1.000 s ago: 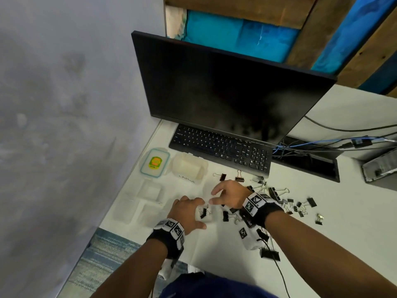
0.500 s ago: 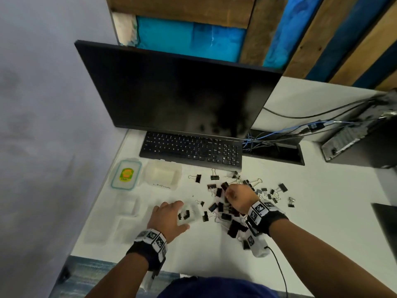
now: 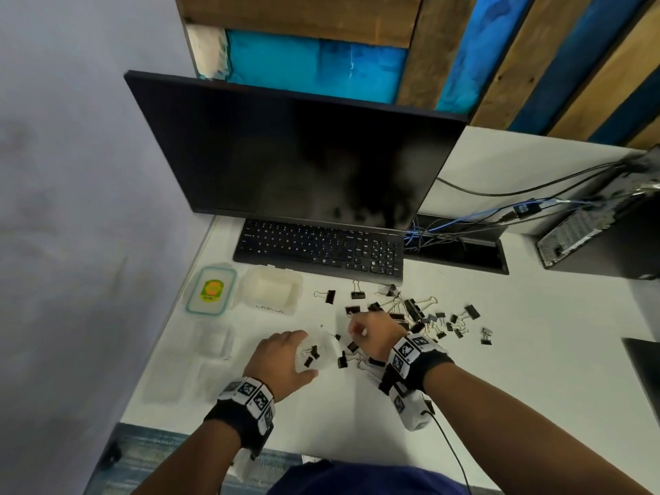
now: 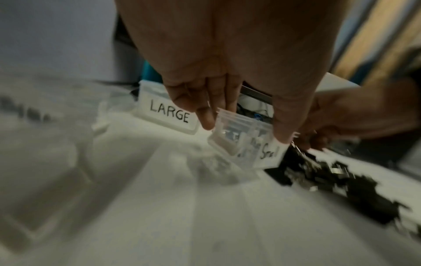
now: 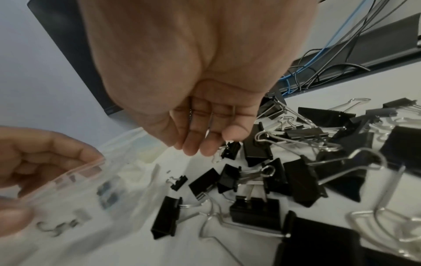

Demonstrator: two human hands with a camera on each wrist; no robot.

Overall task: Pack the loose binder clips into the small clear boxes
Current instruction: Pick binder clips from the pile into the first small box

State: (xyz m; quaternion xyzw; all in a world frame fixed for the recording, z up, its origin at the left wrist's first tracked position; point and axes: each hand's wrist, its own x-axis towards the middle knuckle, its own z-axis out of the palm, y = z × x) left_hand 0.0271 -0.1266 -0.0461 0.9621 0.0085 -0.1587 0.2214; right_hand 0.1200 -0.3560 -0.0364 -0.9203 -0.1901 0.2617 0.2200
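My left hand (image 3: pixel 285 359) grips a small clear box (image 3: pixel 321 346) between thumb and fingers. In the left wrist view that box (image 4: pixel 239 144) is labelled "Small", holds a few small clips, and is tilted just off the white table. Loose black binder clips (image 3: pixel 410 309) of mixed sizes lie scattered to its right. My right hand (image 3: pixel 371 334) hovers at the pile's left edge. Its fingers (image 5: pixel 193 144) are bunched against the thumb just above a small clip (image 5: pixel 230 150). Whether they pinch anything is hidden.
A bigger box marked "LARGE" (image 3: pixel 271 289) and a green-rimmed lid (image 3: pixel 210 289) sit behind my left hand. Several empty clear boxes (image 3: pixel 214 342) stand at the left table edge. A keyboard (image 3: pixel 321 248), monitor, cables (image 3: pixel 464 230) and computer case (image 3: pixel 600 234) fill the back.
My right hand left the box, went to the clip pile, and now sits slightly back toward the box. My left hand kept hold of the small box.
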